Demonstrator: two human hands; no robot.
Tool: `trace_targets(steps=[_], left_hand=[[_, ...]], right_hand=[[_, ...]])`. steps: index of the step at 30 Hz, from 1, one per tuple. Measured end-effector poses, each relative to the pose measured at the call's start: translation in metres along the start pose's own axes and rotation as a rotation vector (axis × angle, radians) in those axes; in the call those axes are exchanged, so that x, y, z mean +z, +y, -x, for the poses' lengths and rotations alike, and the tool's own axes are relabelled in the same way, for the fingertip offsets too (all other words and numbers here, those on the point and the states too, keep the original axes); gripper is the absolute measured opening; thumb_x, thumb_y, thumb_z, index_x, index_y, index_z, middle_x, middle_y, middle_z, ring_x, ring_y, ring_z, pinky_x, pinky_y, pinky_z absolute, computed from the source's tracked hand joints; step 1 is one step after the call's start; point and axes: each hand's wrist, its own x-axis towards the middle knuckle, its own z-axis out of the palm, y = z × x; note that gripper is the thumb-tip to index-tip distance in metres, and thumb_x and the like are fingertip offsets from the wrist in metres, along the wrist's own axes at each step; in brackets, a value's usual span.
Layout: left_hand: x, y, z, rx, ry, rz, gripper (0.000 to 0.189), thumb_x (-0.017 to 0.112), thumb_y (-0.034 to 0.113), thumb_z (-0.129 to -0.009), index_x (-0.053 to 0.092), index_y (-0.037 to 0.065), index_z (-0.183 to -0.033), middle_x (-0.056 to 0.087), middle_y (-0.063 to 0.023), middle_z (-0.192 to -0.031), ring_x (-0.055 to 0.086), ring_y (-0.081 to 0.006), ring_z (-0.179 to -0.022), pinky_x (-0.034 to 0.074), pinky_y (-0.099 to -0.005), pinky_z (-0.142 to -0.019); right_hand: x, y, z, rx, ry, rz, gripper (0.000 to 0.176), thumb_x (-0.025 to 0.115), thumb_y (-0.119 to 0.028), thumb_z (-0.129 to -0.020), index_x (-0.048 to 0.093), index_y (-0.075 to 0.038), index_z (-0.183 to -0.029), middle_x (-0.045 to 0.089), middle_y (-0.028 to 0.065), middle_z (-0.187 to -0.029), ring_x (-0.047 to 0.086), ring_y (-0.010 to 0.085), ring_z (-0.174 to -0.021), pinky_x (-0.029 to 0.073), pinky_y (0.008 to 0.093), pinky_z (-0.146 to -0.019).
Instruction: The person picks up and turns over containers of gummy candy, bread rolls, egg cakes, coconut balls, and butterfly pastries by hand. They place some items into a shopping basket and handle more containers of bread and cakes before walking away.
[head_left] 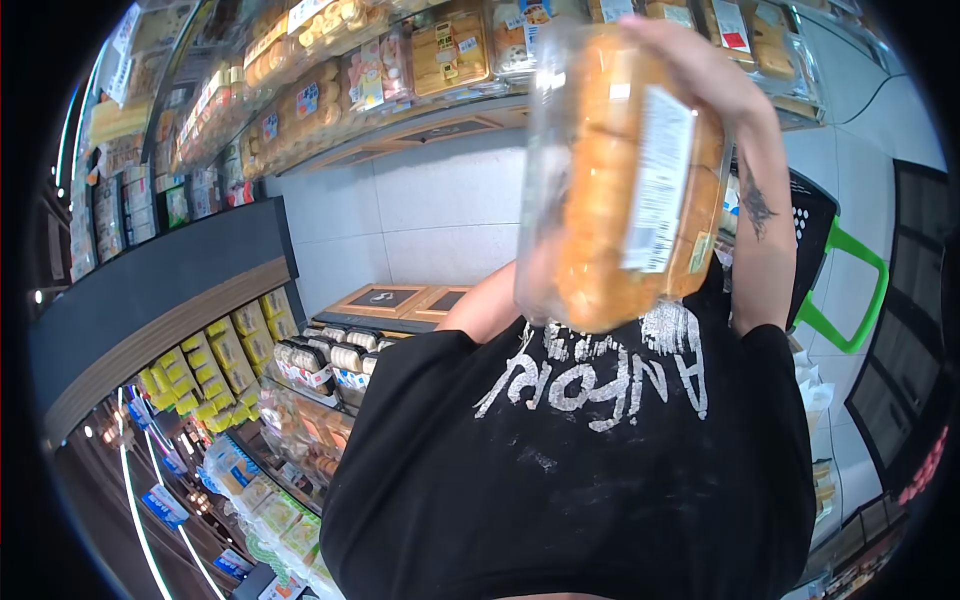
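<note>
A clear plastic pack of golden-brown bread rolls [600,190] is held up close in front of my chest, its white barcode label [660,180] facing me. My right hand [680,55] grips the pack's far upper end, with the thumb side partly hidden. My left forearm [485,300] runs behind the pack's lower left side. A blurred skin-toned patch shows there through the clear plastic. The fingers of my left hand are hidden, so their hold on the pack cannot be made out.
Shelves of packaged bread and pastries [450,55] stretch across the top. Yellow packets [215,355] and boxed pastries [350,355] fill shelving at the left, below a dark ledge [180,290]. A black basket with a green handle [865,300] is beside my right arm.
</note>
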Motion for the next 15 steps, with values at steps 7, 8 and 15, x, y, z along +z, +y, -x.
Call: trace_targets(steps=[7, 8, 15], left_hand=[[-0.037, 0.04, 0.027, 0.048, 0.429, -0.306, 0.039, 0.05, 0.03, -0.087, 0.047, 0.005, -0.117, 0.058, -0.0103, -0.104, 0.059, -0.0196, -0.091, 0.05, -0.0332, -0.08], [-0.015, 0.041, 0.039, 0.109, 0.574, -0.438, 0.04, 0.05, 0.03, -0.087, 0.046, 0.005, -0.118, 0.056, -0.0106, -0.108, 0.058, -0.0198, -0.095, 0.049, -0.0339, -0.081], [-0.086, 0.095, 0.073, 0.413, 0.949, -0.707, 0.044, 0.042, 0.028, -0.091, 0.032, 0.006, -0.127, 0.047, -0.0098, -0.12, 0.049, -0.0224, -0.107, 0.044, -0.0381, -0.086]], right_hand=[[0.007, 0.032, 0.008, -0.218, 0.378, -1.037, 0.04, 0.036, -0.039, -0.091, 0.055, -0.006, -0.103, 0.06, 0.0067, -0.086, 0.058, 0.0135, -0.077, 0.047, 0.0245, -0.069], [0.024, 0.056, 0.004, -0.115, 0.473, -0.828, 0.041, 0.035, -0.038, -0.091, 0.051, -0.004, -0.109, 0.057, 0.0077, -0.096, 0.055, 0.0152, -0.087, 0.043, 0.0261, -0.077], [0.111, 0.111, 0.018, 0.524, 0.176, -1.272, 0.063, 0.037, -0.052, -0.087, 0.036, -0.002, -0.125, 0.049, 0.0102, -0.111, 0.052, 0.0187, -0.095, 0.045, 0.0317, -0.079]])
